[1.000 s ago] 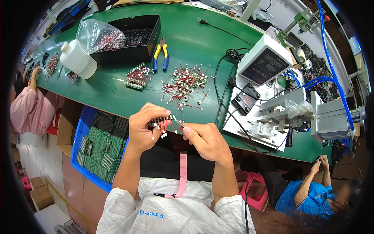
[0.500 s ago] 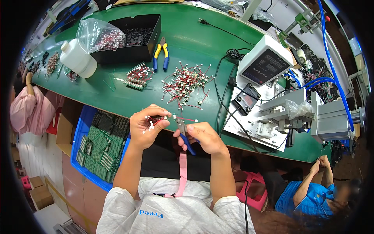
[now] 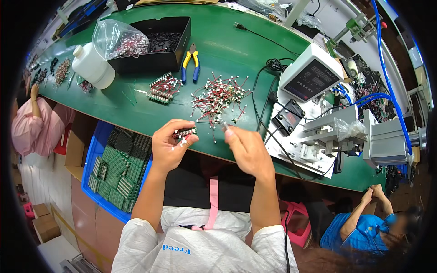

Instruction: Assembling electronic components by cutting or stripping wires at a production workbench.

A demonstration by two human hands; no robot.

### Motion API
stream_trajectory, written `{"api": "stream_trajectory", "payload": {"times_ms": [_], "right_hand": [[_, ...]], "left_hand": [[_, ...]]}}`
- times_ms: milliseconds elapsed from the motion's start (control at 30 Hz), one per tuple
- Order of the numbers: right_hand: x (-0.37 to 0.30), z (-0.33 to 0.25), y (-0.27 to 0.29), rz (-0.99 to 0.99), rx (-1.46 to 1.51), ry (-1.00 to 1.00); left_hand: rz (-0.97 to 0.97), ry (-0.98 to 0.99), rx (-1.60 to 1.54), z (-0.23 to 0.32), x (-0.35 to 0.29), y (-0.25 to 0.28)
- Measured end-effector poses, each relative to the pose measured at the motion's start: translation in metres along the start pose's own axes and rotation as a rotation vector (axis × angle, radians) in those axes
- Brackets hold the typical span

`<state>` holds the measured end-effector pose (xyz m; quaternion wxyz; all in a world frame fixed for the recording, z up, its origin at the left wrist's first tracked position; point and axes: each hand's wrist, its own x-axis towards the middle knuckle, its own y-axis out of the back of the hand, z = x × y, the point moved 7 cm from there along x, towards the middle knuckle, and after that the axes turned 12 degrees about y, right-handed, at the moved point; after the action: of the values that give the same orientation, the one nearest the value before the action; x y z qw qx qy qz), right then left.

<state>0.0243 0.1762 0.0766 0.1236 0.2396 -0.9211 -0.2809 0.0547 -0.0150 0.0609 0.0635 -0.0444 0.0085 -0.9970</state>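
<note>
Between the fingers of my left hand (image 3: 169, 144) is a small circuit board strip with wires (image 3: 185, 133), its short red and black leads ending in white plugs. My right hand (image 3: 249, 150) is closed around pliers (image 3: 224, 127); only the metal jaws show, and the hand hides the handles. These jaws are at the near edge of a loose pile of wired connectors (image 3: 221, 95) on the green table. To the left of the pile lies a stack of wired board strips (image 3: 163, 88).
Yellow-and-blue pliers (image 3: 190, 63) lie near a black box (image 3: 157, 61) holding a bag of connectors. A white bottle (image 3: 93, 67) stands left of it. At right is a machine with a display box (image 3: 313, 73) and cables. A blue bin (image 3: 88, 182) of green boards sits below left.
My right hand has moved right and up with the pliers, away from the board strip, to the pile. The red-wired connector at the jaws is gone from there. My left hand stays nearly in place.
</note>
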Motion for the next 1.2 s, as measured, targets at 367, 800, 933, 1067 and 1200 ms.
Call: {"api": "stream_trajectory", "payload": {"times_ms": [367, 800, 933, 1067, 1200], "right_hand": [[-0.013, -0.016, -0.022, -0.075, 0.258, 0.082], [-0.014, -0.014, -0.026, -0.125, 0.234, 0.071], [-0.015, -0.010, -0.031, -0.123, 0.385, 0.059], [-0.017, -0.004, -0.040, -0.132, 0.604, 0.021], [-0.018, 0.004, -0.052, -0.152, 0.843, -0.039]], "left_hand": [[-0.061, -0.196, 0.175, 0.018, 0.000, -0.007], [-0.038, -0.323, 0.295, 0.027, -0.002, -0.011], [-0.061, -0.311, 0.223, 0.024, -0.002, -0.009], [-0.099, -0.287, 0.129, 0.019, -0.002, -0.007], [-0.149, -0.247, 0.024, 0.010, -0.001, -0.008]]}}
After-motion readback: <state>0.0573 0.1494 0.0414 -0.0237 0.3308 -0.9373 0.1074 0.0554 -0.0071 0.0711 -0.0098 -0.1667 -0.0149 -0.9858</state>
